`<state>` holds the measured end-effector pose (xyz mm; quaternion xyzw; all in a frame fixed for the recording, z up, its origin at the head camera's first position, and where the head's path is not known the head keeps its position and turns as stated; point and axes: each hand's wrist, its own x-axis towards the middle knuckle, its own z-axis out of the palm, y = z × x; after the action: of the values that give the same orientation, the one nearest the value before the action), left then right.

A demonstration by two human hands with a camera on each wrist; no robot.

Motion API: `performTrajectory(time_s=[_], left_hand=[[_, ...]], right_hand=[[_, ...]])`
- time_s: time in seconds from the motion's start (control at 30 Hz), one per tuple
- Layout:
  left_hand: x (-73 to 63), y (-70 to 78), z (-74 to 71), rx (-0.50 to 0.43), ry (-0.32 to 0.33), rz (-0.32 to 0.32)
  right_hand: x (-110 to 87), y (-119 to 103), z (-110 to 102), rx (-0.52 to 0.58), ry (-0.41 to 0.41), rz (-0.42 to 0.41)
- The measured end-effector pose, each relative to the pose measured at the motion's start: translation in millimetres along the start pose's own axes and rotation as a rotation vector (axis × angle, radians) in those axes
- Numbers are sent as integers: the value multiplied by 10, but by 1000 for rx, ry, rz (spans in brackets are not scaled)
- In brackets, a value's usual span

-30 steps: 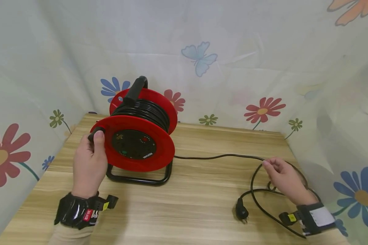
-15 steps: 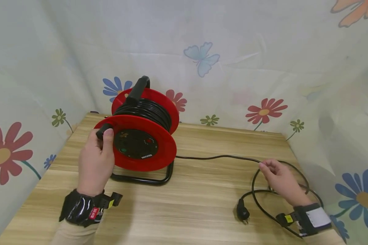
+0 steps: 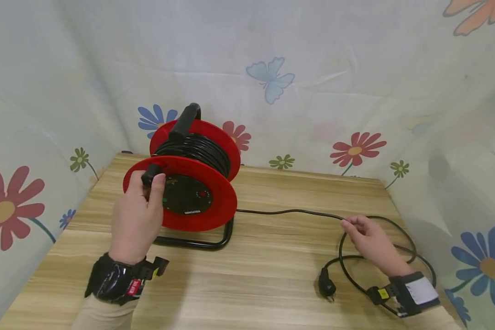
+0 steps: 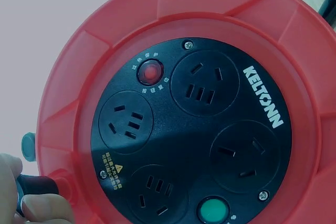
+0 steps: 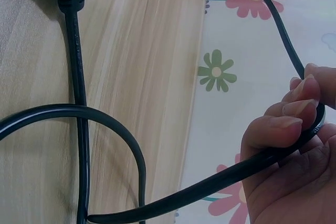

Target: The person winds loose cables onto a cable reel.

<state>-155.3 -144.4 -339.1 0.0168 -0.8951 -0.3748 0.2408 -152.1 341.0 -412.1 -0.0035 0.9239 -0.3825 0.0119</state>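
Your left hand (image 3: 137, 222) grips the stubby black knob (image 3: 151, 174) on the round red plastic reel (image 3: 223, 197) atop that woodgrain table (image 3: 268, 270); right hand (image 3: 373, 243) pinches thin black cord (image 5: 210, 184). Yank it, slack might snarl.

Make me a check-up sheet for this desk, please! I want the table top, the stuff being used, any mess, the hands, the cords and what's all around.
Surface: light wood-grain table.
Job's things: red cable reel standing on a black frame, with a crank knob on its front.
Clutter: nothing seen.
Grippers: left hand grips the crank knob; right hand holds the cable in curled fingers.
Cables: black; one stretch runs from the reel to the right hand, with loops near the plug, which lies on the table.
Surroundings: pale backdrop printed with flowers and a butterfly.
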Motion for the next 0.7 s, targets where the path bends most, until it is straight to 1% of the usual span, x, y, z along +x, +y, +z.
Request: performTrajectory(time_s=[0.13,0.33,0.47,0.7], left_hand=[[-5,9,1,35,9,26],[-5,35,9,67,10,33],[-3,55,32,71,7,48],[-7,84,83,59,22,108]], right_hand=[[0,3,12,-4,-8,-12],[-2,12,15,-7,-10,-23],[1,7,30,13,-21,-7],[10,8,77,14,-43,16]])
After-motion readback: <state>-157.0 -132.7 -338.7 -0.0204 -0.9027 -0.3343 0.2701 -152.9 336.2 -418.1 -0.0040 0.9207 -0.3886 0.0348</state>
